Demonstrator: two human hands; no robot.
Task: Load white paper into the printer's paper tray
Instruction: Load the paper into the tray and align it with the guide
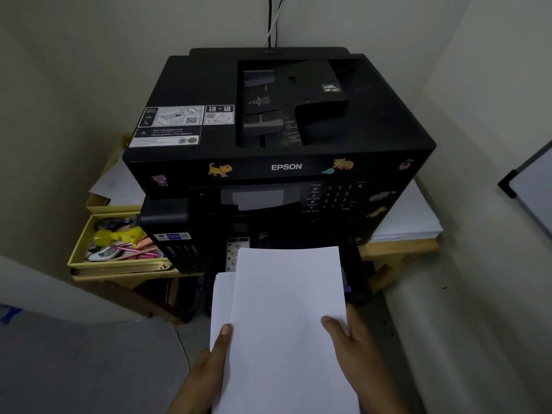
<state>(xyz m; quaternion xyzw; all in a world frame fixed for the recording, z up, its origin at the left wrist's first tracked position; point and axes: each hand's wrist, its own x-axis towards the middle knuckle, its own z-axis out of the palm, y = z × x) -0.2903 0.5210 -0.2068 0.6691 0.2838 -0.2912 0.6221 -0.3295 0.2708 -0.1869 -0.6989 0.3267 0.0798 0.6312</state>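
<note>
A black Epson printer (277, 138) stands on a low wooden table, its front facing me. Its paper tray (355, 273) is pulled out at the bottom front; only the dark right wall shows. I hold a stack of white paper (286, 318) above the tray, far edge toward the printer's front. The sheets are slightly fanned, with a lower sheet sticking out on the left. My left hand (209, 363) grips the stack's left edge, thumb on top. My right hand (355, 348) grips the right edge, thumb on top.
A yellow drawer (77, 249) with pens and small items stands open left of the printer. Another stack of white paper (409, 216) lies on the wooden table (397, 246) to the right. Walls close in on both sides. Cables (273, 22) run up behind.
</note>
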